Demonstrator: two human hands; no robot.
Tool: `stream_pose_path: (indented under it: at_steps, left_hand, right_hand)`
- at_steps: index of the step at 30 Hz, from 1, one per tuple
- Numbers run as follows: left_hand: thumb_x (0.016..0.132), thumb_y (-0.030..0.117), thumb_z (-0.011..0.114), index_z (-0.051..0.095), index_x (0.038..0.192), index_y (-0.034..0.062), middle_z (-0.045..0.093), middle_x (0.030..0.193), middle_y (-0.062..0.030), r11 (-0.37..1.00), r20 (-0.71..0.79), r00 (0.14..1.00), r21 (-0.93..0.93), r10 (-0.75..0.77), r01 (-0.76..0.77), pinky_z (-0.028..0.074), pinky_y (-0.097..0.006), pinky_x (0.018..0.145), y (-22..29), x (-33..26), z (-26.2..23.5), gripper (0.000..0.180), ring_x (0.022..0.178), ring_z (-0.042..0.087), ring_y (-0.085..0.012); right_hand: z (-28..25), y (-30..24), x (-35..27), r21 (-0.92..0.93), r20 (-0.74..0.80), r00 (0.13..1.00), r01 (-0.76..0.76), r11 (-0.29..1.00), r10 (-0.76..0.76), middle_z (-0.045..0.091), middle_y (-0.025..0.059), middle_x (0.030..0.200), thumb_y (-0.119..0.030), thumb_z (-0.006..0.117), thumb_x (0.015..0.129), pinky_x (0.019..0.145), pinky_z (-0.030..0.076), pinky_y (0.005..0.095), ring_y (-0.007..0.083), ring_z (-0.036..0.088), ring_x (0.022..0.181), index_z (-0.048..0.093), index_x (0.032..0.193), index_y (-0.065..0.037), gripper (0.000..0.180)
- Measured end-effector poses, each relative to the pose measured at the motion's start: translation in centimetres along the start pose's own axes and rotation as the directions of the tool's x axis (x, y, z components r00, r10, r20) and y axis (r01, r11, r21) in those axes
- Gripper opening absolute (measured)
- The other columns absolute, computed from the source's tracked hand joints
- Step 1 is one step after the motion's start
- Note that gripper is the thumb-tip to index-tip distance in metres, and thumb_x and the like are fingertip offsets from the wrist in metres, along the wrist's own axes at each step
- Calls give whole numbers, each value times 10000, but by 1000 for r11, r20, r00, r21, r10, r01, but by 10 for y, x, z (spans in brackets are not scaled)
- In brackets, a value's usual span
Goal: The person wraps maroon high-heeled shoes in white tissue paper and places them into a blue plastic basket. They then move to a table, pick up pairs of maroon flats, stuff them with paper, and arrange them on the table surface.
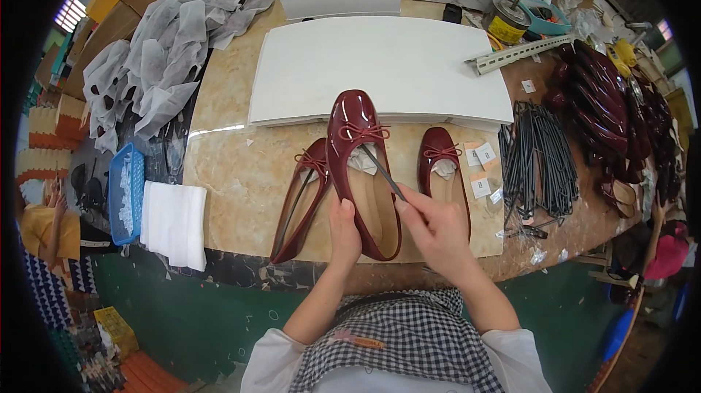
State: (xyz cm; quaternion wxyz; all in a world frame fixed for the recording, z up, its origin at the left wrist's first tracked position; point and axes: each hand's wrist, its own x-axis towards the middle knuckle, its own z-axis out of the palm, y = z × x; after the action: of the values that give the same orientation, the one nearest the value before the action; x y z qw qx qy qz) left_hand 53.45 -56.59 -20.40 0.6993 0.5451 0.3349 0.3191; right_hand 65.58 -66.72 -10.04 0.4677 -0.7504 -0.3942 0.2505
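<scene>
We hold the glossy burgundy ballet flat point(361, 174) above the counter's point(234, 174) near edge: left hand point(343, 229) clenched on its heel side, right hand point(434, 229) pinching a thin grey rod point(383, 174) into the toe. Light, pliable, slick patent; the heel rim seems safest to hold

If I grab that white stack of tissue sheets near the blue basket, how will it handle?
The white stack overhangs the table edge and bends down there, so it is probably floppy and would droop from one hand. It looks thin-layered, likely light, and single sheets may slide off. The crumpled sheets further back suggest the material creases easily.
</scene>
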Motion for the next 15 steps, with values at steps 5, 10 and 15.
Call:
stream_pose_path:
  at_steps: [5, 10, 15]
  left_hand:
    - [971, 437, 321, 368, 1356, -24, 485, 1293, -174, 991, -46, 997, -111, 69, -73, 375, -340, 997, -20, -22, 19, 602, 1182, 484, -236]
    - [982, 385, 308, 419, 1316, -4, 516, 1236, -114, 967, 1, 974, -118, -228, 226, 391, -318, 962, -50, -26, 4, 525, 1121, 501, -192]
    - [860, 198, 599, 473, 1306, 39, 551, 1106, -127, 786, 9, 1000, 619, 8, -12, 428, -345, 892, 33, -14, -11, 490, 1022, 539, -229]
  right_hand:
    - [26, 8, 6, -269, -270, 894, 286, 920, -357, 484, 105, 492, -91, 600, 861, 416, 368, 337, 214, 483, 391, 625, 1134, 11, 293]
    - [38, 25, -9, -415, -19, 996, 71, 907, -87, 591, 131, 604, -133, 581, 850, 502, 449, 417, 303, 584, 520, 622, 1101, -6, 284]
    - [-72, 106, -13, -240, -310, 951, -96, 966, 18, 654, 183, 870, -189, 568, 889, 629, 509, 382, 329, 649, 755, 624, 1063, -38, 237]
